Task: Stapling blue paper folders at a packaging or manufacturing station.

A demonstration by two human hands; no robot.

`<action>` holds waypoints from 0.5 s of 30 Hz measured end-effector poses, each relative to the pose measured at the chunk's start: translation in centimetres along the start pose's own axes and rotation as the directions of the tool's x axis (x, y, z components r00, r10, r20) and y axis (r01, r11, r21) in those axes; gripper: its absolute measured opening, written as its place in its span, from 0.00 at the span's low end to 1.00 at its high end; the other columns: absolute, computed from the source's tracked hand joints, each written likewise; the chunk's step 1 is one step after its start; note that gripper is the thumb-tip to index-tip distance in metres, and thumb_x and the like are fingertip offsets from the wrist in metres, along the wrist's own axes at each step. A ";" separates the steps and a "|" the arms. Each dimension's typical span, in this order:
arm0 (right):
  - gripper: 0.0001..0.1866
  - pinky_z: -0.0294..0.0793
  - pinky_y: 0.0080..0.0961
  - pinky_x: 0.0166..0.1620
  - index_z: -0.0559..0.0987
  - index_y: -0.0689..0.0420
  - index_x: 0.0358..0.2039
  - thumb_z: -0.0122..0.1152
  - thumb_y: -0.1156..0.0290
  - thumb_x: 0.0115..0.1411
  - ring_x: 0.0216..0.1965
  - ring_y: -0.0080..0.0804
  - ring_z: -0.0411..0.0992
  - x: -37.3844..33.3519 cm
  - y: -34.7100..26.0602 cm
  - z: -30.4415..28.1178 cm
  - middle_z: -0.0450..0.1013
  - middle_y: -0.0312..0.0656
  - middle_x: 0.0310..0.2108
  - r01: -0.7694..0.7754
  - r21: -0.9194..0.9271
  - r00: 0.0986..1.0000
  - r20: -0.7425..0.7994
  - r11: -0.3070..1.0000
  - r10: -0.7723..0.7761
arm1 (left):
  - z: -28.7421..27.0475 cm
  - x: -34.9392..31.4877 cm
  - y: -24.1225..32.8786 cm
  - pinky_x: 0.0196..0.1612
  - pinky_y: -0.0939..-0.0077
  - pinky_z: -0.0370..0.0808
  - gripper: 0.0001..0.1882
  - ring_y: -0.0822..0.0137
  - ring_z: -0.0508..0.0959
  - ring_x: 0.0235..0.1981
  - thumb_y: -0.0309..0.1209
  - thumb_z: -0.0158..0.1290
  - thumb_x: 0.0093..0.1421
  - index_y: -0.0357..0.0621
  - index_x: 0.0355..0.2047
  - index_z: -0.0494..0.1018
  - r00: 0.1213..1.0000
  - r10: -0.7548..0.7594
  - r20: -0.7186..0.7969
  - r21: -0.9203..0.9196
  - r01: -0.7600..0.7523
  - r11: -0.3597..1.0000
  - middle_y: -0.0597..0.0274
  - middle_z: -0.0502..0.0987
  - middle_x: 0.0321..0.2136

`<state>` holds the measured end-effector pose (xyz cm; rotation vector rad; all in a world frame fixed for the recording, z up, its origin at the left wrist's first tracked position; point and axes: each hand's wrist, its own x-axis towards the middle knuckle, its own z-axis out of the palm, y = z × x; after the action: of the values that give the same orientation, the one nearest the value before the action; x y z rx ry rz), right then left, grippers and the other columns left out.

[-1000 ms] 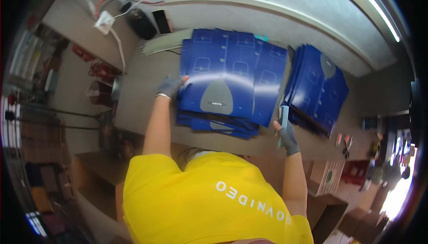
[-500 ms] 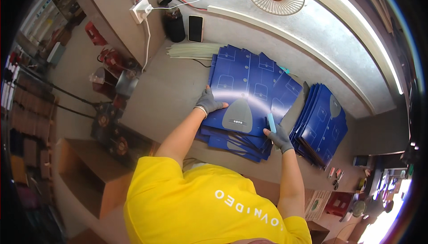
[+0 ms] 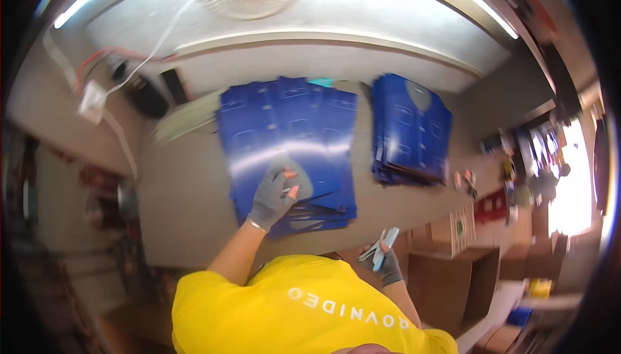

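Note:
A stack of dark-blue printed boards [image 3: 297, 105] with thin white line drawings lies fanned on the table. The front board carries a grey rounded patch with a small label. My left hand [image 3: 272, 197], in a grey fingerless glove, is over that patch. Its bare thumb and fingertips are curled but apart, with nothing visible between them. Off the table's front edge, my right hand [image 3: 390, 266] grips a light-blue stapler [image 3: 386, 248] with silver arms that stand apart. Part of that hand is blurred.
Right of the stack stands a second pile of blue boards [image 3: 414, 127]. Pale strips [image 3: 191, 118], a dark bottle [image 3: 145, 97] and a phone [image 3: 173, 87] are at the back left, near a white power adapter [image 3: 92, 103]. An open cardboard box [image 3: 446, 289] is below right.
The view has swung to the right. My left hand has left the stack's left edge and moved over the grey patch. My right hand has drawn back from the stack with the stapler.

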<state>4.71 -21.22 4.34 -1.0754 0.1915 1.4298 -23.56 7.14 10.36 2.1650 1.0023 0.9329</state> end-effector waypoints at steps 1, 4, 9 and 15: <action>0.17 0.72 0.51 0.49 0.71 0.57 0.39 0.60 0.59 0.58 0.43 0.52 0.72 -0.8 0.9 -0.1 0.73 0.50 0.35 0.046 0.040 0.999 -0.031 0.998 -0.045 | 1.4 0.7 -0.4 0.44 0.66 0.72 0.19 0.59 0.76 0.45 0.33 0.57 0.55 0.41 0.46 0.70 0.998 0.046 0.041 -0.030 -0.045 0.999 0.50 0.73 0.44; 0.13 0.73 0.51 0.48 0.71 0.56 0.37 0.60 0.64 0.56 0.42 0.53 0.73 -2.2 2.6 -1.2 0.73 0.49 0.33 -0.008 0.197 0.992 -0.119 0.980 0.032 | 5.8 2.2 0.8 0.32 0.83 0.71 0.13 0.78 0.74 0.29 0.31 0.49 0.63 0.38 0.46 0.69 0.898 -0.145 0.416 -0.591 0.388 0.707 0.65 0.74 0.29; 0.13 0.74 0.47 0.46 0.70 0.56 0.38 0.59 0.64 0.57 0.41 0.50 0.73 -2.3 1.6 -1.8 0.72 0.47 0.34 0.100 0.211 0.979 -0.194 0.972 -0.058 | 15.8 9.7 4.1 0.24 0.78 0.72 0.20 0.72 0.77 0.23 0.42 0.52 0.61 0.38 0.43 0.69 0.726 -0.237 0.646 -0.508 0.640 0.576 0.61 0.74 0.28; 0.12 0.75 0.47 0.45 0.70 0.55 0.39 0.57 0.64 0.58 0.41 0.48 0.73 -3.9 0.9 -4.5 0.72 0.46 0.34 0.144 0.104 0.975 -0.184 0.984 -0.123 | 23.2 14.2 7.3 0.21 0.78 0.72 0.28 0.72 0.76 0.21 0.53 0.52 0.59 0.37 0.41 0.69 0.715 -0.345 0.608 -0.311 0.615 0.725 0.62 0.73 0.28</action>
<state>5.26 -27.19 4.14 -1.0981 0.3208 1.1881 4.30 9.85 6.88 1.4497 0.8793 0.2613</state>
